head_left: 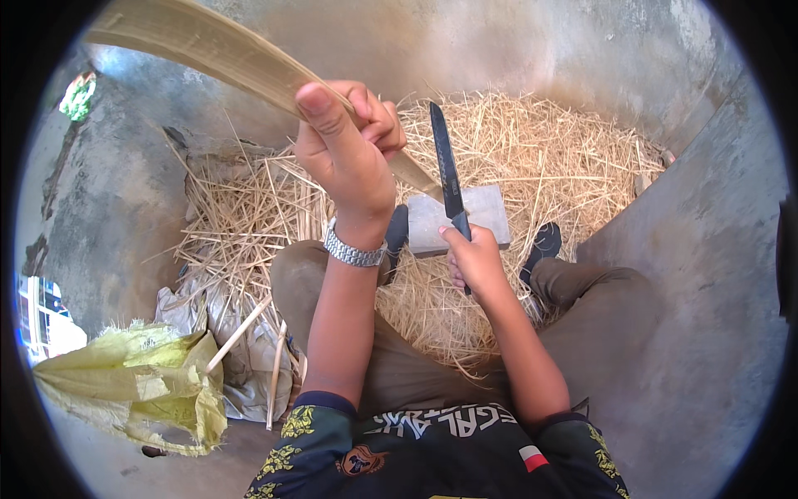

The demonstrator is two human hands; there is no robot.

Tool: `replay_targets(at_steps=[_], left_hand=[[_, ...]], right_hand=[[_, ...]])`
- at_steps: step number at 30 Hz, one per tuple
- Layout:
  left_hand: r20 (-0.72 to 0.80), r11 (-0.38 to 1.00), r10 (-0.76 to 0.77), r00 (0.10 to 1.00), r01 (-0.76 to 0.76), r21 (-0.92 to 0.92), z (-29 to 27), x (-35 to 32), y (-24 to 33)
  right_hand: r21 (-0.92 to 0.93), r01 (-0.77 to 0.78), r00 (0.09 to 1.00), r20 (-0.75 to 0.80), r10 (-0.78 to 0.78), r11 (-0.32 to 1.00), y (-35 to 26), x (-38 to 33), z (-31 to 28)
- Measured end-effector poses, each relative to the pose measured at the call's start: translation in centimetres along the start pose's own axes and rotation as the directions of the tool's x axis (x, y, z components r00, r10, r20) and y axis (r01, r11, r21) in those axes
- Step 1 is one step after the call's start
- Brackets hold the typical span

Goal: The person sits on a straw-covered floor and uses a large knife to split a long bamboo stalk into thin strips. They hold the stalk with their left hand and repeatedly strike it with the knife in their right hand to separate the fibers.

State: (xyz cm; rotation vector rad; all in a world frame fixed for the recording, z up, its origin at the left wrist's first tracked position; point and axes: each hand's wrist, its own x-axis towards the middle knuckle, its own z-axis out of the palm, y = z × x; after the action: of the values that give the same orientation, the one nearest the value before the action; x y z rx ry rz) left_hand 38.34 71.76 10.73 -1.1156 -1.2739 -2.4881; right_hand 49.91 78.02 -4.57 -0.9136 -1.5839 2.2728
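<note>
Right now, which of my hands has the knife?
Your right hand: it grips the knife by its handle, while your left hand, with the watch at its wrist, holds the strip.

A grey sheet (pixel 256 384) lies just beside the yellow sack (pixel 116 374). Beyond the sack stands a wall (pixel 108 224).

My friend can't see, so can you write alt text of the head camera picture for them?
A left hand holds up a long pale strip while the right hand grips a black knife. A grey block sits between two feet, with straw-like scraps around it.
</note>
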Motion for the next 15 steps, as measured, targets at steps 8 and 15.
replay_targets(at_steps=[8,15], left_hand=[[-0.065,0.999,0.052,0.997,-0.053,-0.013,-0.8,0.0,0.2],[0.059,0.998,-0.054,0.997,0.051,0.047,1.1,3.2,-1.3]], right_hand=[[-0.179,0.117,0.992,0.057,-0.108,0.977,1.0,1.2,-0.6],[-0.07,0.102,0.993,0.063,-0.098,0.992,-0.8,2.3,-1.3]])
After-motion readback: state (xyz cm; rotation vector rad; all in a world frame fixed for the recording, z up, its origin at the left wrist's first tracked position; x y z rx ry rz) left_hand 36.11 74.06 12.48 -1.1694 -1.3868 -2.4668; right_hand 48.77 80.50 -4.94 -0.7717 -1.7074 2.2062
